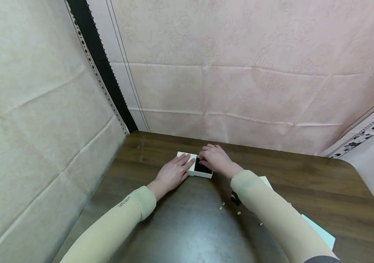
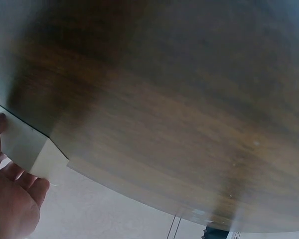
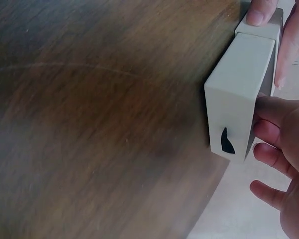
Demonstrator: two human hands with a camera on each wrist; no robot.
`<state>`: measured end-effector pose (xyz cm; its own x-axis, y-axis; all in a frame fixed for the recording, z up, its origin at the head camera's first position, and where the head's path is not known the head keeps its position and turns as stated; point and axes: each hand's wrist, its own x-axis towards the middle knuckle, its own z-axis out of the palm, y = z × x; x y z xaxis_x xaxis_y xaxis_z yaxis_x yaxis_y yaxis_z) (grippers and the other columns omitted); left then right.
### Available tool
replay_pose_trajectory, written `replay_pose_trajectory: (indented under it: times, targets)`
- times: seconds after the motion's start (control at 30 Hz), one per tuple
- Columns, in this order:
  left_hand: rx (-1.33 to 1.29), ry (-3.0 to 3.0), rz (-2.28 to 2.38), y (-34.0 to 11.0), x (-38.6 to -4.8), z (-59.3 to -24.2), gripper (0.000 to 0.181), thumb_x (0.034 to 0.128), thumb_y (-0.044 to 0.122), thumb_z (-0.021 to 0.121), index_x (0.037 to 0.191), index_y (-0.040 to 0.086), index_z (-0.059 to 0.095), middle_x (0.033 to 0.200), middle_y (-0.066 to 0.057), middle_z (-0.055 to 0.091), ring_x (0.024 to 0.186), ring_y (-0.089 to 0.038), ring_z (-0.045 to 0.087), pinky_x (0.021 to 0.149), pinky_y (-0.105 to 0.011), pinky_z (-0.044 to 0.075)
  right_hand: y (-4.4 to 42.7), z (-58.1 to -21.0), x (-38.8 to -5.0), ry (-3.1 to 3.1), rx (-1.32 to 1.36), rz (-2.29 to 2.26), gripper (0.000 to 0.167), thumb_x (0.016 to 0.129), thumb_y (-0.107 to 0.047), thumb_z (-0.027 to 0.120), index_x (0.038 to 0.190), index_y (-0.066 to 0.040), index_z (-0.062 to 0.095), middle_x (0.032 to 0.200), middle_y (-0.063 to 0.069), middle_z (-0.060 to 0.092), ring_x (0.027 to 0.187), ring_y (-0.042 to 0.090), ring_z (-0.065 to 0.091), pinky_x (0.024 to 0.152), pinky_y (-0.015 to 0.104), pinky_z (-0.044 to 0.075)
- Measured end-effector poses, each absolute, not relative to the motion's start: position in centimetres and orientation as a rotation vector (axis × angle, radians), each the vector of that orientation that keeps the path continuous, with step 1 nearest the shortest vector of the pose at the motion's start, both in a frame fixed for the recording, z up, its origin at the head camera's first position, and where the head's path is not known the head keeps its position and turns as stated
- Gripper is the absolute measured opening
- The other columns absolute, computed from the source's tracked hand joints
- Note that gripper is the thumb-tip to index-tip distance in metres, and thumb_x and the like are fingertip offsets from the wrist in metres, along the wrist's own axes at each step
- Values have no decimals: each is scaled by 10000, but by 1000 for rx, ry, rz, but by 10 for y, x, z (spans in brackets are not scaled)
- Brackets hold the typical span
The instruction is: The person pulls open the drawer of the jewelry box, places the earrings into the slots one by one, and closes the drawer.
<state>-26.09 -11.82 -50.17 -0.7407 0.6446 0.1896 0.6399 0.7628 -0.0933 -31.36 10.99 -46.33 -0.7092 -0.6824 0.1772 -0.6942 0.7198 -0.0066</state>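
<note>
A white sliding box (image 1: 203,174) with a dark interior lies near the back of the wooden table, its tray partly drawn out of the sleeve. My left hand (image 1: 173,172) holds the sleeve, fingers across the top and thumb on the near side; the left wrist view shows the hand (image 2: 15,199) around the box end (image 2: 25,144). My right hand (image 1: 215,159) reaches over the tray with bent fingers. In the right wrist view, the right hand (image 3: 289,144) has its leading fingertips inside the tray (image 3: 236,64), hidden by the wall. Whether they pinch anything cannot be seen.
Several tiny light pieces (image 1: 239,212) lie scattered on the table (image 1: 173,226) before the right forearm. Partly behind that forearm are a black object (image 1: 235,199), a white flat item (image 1: 266,180) and a pale green-white item (image 1: 319,232). Patterned cloth (image 1: 239,91) hangs behind the table.
</note>
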Motion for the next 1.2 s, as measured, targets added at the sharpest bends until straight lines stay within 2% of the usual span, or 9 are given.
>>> replay_pose_trajectory:
  times: [0.4, 0.87, 1.0, 1.2]
  targets:
    - [-1014, -2722, 32, -118, -260, -500, 586, 1068, 306, 681, 1599, 123, 513, 1622, -156, 504, 1492, -290, 502, 1231, -410, 402, 138, -438, -298, -2585, 1212, 57, 135, 903, -246, 885, 897, -160, 781, 923, 5, 675, 973, 271, 629, 1057, 548, 498]
    - [-1007, -2730, -17, -119, -261, -502, 585, 1050, 271, 711, 1583, 109, 532, 1607, -169, 520, 1482, -308, 512, 1227, -425, 407, 170, -415, -263, -2421, 1318, 7, 168, 844, -223, 924, 940, -186, 791, 945, -17, 678, 990, 272, 634, 1164, 657, 411]
    - [-1009, -2718, -28, -118, -262, -501, 580, 1051, 261, 708, 1583, 108, 533, 1606, -171, 520, 1484, -311, 510, 1226, -430, 408, 177, -409, -252, -2381, 1342, 1, 211, 812, -245, 956, 944, -192, 799, 953, -13, 683, 975, 261, 637, 1170, 667, 406]
    - [-1021, -2735, -43, -117, -260, -499, 575, 1052, 256, 707, 1579, 97, 536, 1602, -183, 521, 1484, -322, 509, 1224, -438, 411, 183, -410, -233, -2332, 1414, 13, 235, 804, -226, 952, 914, -170, 753, 946, -14, 675, 961, 250, 651, 1116, 648, 472]
